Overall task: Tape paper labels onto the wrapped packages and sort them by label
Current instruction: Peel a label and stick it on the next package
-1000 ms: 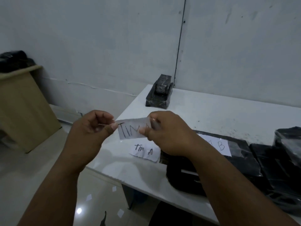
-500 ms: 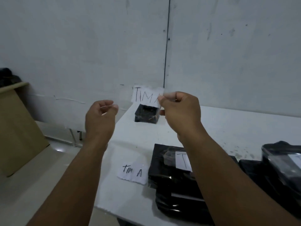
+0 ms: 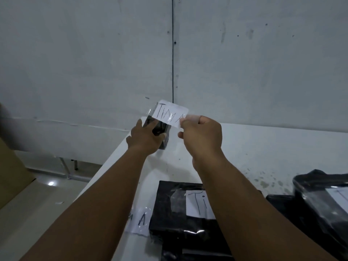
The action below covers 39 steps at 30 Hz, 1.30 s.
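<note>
While the right hand [image 3: 202, 137] pinches the paper label [image 3: 170, 114] by its right end, I see the left hand [image 3: 146, 139] laid on the small wrapped package [image 3: 161, 129] at the far left corner of the table [image 3: 263, 147], fingers loosely curved over its top. I can't tell whether they actually clamp it.

Taking the small wrapped package as reference:
- Label hangs in the air just above it, lower left edge overlapping the package's top in my view; contact unclear. Long axis runs left to right, tilted down toward the right. Text reads "TIM A", upright to me, the last letter partly under the thumb. Clear tape [image 3: 150, 111] sticks out past the label's left end.
- The package's own long axis seems to run away from me toward the wall [image 3: 94, 63], but the left hand covers most of it.
- Nearer to me, well apart from it, lies a large black package [image 3: 169, 213] with a label already taped on [image 3: 197, 204]; only "Ti" is readable beside my right forearm.
- Just left of that large one, a loose slip [image 3: 140, 220] lies flat on the table, showing "A".
- Nearer and far right, more black packages [image 3: 310, 204], the top one with a white label [image 3: 339, 198], text unreadable.
</note>
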### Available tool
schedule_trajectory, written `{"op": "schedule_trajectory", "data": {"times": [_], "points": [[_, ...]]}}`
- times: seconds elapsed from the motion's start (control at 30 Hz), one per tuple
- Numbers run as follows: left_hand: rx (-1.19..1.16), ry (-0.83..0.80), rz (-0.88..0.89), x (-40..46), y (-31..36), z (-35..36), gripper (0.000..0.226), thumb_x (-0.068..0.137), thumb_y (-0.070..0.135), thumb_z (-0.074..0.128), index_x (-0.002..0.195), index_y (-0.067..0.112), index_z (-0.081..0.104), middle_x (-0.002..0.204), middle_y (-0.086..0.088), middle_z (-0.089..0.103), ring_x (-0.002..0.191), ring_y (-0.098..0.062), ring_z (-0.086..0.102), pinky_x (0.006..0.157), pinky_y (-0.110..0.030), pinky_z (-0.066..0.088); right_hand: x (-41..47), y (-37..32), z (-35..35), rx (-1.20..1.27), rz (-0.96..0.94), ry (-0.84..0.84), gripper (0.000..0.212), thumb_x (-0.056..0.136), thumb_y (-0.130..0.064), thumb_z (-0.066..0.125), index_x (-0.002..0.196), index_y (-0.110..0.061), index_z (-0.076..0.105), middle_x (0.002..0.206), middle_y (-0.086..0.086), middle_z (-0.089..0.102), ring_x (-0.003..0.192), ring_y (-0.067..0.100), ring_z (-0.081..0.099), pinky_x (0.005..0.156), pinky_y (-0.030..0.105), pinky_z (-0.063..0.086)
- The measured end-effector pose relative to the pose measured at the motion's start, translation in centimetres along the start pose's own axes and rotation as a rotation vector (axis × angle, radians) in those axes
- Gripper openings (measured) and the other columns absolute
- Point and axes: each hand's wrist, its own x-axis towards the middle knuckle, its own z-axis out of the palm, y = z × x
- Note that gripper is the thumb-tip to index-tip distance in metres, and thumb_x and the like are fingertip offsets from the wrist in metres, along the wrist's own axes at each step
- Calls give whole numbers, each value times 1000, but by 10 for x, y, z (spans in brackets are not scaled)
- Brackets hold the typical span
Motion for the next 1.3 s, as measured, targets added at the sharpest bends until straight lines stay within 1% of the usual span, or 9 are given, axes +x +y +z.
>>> {"op": "schedule_trajectory", "data": {"times": [0.17, 0.3, 0.47, 0.6, 0.73, 0.83, 0.97, 1.13, 1.3], "points": [[-65, 139, 29, 1, 4, 20, 56, 79, 62, 66, 123, 29, 59, 125, -5, 62, 111, -30, 60, 95, -47, 51, 2, 6, -4, 30, 1, -4, 5, 89, -25, 71, 86, -24, 75, 87, -12, 77, 84, 15, 75, 79, 34, 63], [-109, 307, 8, 9, 14, 24, 84, 74, 61, 74, 137, 15, 45, 145, -17, 46, 130, -39, 48, 102, -52, 47, 6, 10, -8, 58, 1, 18, 7, 91, -25, 71, 85, -25, 74, 90, -13, 77, 85, 14, 76, 69, 25, 61], [5, 111, 45, 29, 26, 21, 80, 83, 64, 64, 150, 27, 43, 158, -13, 32, 137, -39, 41, 110, -55, 42, 11, 10, -10, 65, 3, 72, 11, 91, -26, 71, 80, -27, 71, 85, -16, 76, 83, 14, 76, 74, 30, 63], [-127, 188, -25, 31, 33, 23, 46, 87, 48, 71, 122, 20, 64, 130, -13, 47, 108, -38, 60, 93, -47, 53, 12, 10, -12, 68, 16, 95, 17, 91, -26, 70, 74, -28, 69, 80, -16, 74, 81, 14, 75, 75, 35, 64], [-295, 276, -28, 26, 32, 12, 6, 86, 26, 70, 92, 28, 69, 115, -9, 60, 84, -25, 61, 73, -29, 43, 9, 6, -17, 126, 52, 115, 7, 92, -26, 72, 85, -27, 73, 85, -16, 74, 82, 12, 75, 64, 24, 58], [-464, 260, 19, 8, 23, -7, 24, 77, 20, 77, 90, 32, 62, 104, 5, 67, 82, -14, 62, 63, -22, 45, 5, -5, -25, 166, 33, 128, 3, 93, -27, 73, 91, -26, 75, 83, -17, 75, 78, 6, 75, 56, 16, 53], [-719, 141, 113, -46, 12, -46, 46, 69, 14, 84, 98, 38, 58, 101, 18, 66, 83, -7, 70, 54, -14, 52, -5, -31, -40, 182, -51, 139, 8, 93, -31, 71, 95, -26, 77, 83, -15, 77, 79, 6, 74, 71, 27, 60], [-782, 26, 262, -122, -7, -89, 61, 63, 11, 92, 103, 43, 59, 107, 13, 75, 93, -8, 76, 68, -21, 61, -34, -55, -69, 153, -181, 115, 13, 93, -34, 70, 85, -27, 77, 77, -17, 76, 69, 3, 72, 58, 18, 52], [-930, -160, 343, -179, -17, -107, 72, 55, 12, 94, 111, 38, 56, 118, 1, 74, 103, -23, 76, 79, -25, 61, -67, -54, -96, 45, -229, 46, 14, 90, -35, 71, 82, -25, 77, 80, -16, 76, 73, 2, 70, 66, 24, 47]]}}
